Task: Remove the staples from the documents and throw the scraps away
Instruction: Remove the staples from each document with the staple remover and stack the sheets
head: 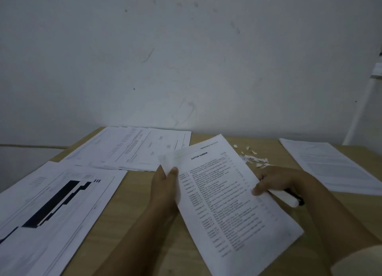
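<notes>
At frame centre, the left hand [165, 190] pinched the white printed document's [229, 195] corner; the right hand [277, 182], gripping a white tool [289, 199], should pry gently.

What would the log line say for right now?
left hand: grip on document corner | right hand: holding edge plus white tool | scraps: on table
</notes>
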